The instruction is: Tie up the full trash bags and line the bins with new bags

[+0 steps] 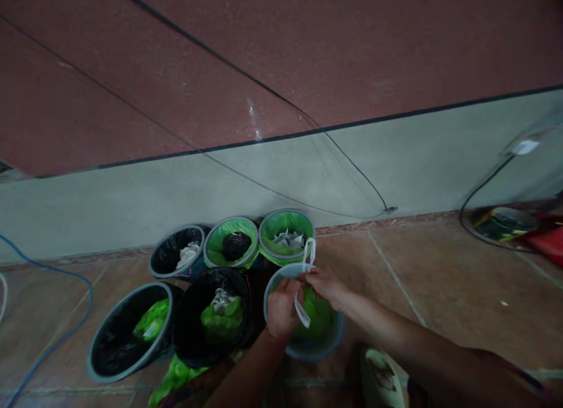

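Note:
My left hand (282, 308) and my right hand (324, 284) meet over a pale blue bin (317, 353) on the tiled floor. Between them they pinch a white strap (301, 312). One loop of it stands up above my right fingers, and an end hangs down beside my left hand. Both hands are closed, with the fingertips partly hidden. A green plastic bag (314, 317) lies inside this bin, below the hands. Whether the strap is joined to the bag cannot be made out.
Several other bins, such as a black-lined one (187, 337) and a green-lined one (281, 257), stand left and behind. A loose green bag (176, 376) lies in front. A cable (356, 166) hangs down the wall; a blue hose (88, 305) crosses the floor at left.

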The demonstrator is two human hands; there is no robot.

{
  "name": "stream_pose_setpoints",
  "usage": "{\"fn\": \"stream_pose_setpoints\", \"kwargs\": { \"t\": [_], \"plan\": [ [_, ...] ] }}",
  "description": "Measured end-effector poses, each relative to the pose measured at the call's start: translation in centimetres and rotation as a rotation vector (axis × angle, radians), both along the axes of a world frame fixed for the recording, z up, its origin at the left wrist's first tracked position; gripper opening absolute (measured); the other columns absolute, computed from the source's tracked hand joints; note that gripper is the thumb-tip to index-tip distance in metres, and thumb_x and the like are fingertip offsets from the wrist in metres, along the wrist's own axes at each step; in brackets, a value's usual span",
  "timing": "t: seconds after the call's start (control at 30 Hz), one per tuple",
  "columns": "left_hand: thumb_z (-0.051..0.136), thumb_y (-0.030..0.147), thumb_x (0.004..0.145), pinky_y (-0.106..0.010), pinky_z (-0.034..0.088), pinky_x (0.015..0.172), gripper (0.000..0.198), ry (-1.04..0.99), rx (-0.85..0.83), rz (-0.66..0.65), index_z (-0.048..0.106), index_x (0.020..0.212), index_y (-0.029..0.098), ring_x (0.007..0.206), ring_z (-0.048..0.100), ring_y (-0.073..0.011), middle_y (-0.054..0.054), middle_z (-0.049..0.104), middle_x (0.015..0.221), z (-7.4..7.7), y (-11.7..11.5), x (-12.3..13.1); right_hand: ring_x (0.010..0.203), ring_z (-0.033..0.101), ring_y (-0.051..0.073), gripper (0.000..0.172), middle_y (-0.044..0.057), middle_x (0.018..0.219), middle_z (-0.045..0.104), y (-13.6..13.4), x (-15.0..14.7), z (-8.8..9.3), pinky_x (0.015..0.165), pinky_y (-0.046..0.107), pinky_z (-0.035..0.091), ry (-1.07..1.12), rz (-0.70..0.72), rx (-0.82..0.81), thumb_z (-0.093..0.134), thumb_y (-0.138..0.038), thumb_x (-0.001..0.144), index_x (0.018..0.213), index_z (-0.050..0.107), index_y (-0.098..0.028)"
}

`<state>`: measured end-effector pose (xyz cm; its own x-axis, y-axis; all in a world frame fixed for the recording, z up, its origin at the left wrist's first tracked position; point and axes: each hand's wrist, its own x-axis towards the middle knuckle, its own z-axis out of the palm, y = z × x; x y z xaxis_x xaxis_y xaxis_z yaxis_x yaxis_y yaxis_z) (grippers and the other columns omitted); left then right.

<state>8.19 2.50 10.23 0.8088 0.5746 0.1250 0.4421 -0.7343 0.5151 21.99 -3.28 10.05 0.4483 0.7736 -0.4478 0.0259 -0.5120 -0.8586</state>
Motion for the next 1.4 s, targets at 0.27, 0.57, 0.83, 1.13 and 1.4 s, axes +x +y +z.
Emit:
{"fn": "stream_pose_setpoints", "kwargs": {
  "t": [0.27,0.57,0.83,1.13,1.4],
  "plan": [
    [0.047,0.027,0.092,-0.029,0.034,0.063,0.025,0.194,-0.096,0.112,0.061,0.072,0.02,0.069,0.061,-0.0186,-0.006,0.063,0.071,0.3,0.2,0.2,0.042,0.046,0.009,0.029,-0.005,0.045,0.048,-0.3,1.0,-0.7,0.046,0.021,0.038,0.157,-0.154,0.014,0.059,-0.019,0.083,0.055,0.053,-0.019],
    [0.061,0.031,0.075,-0.023,0.032,0.052,0.022,-0.395,-1.045,0.482,0.051,0.058,0.019,0.05,0.04,-0.0083,0.007,0.042,0.051,-0.6,1.5,1.3,0.044,0.047,0.01,0.024,-0.005,0.047,0.05,-0.7,0.2,0.4,0.049,0.023,0.039,0.108,-0.008,0.055,0.057,-0.02,0.08,0.057,0.051,-0.02],
    [0.077,0.05,0.064,-0.023,0.036,0.05,0.039,-0.567,-1.474,0.504,0.059,0.065,0.015,0.049,0.048,-0.0087,0.002,0.057,0.057,-1.4,1.1,1.9,0.076,0.063,0.017,0.017,0.003,0.077,0.068,-0.9,-0.1,1.9,0.074,0.028,0.044,-0.546,0.261,0.039,0.051,-0.022,0.083,0.076,0.066,-0.02],
    [0.062,0.018,0.06,-0.027,0.038,0.061,0.007,-0.304,-1.035,0.118,0.066,0.065,0.015,0.058,0.049,-0.0128,0.001,0.057,0.06,-0.8,2.0,1.3,0.09,0.069,0.021,0.023,0.007,0.092,0.075,-0.6,0.0,3.7,0.082,0.028,0.046,-0.559,0.374,0.107,0.051,-0.02,0.083,0.088,0.073,-0.019],
    [0.059,0.021,0.081,-0.031,0.043,0.07,0.019,-0.172,-0.345,0.025,0.073,0.069,0.017,0.068,0.056,-0.0187,-0.007,0.064,0.073,-0.7,2.3,0.8,0.077,0.068,0.018,0.019,0.004,0.079,0.073,-0.5,0.2,3.6,0.073,0.025,0.046,-0.488,0.296,0.029,0.053,-0.02,0.082,0.085,0.071,-0.02]
  ]
}}
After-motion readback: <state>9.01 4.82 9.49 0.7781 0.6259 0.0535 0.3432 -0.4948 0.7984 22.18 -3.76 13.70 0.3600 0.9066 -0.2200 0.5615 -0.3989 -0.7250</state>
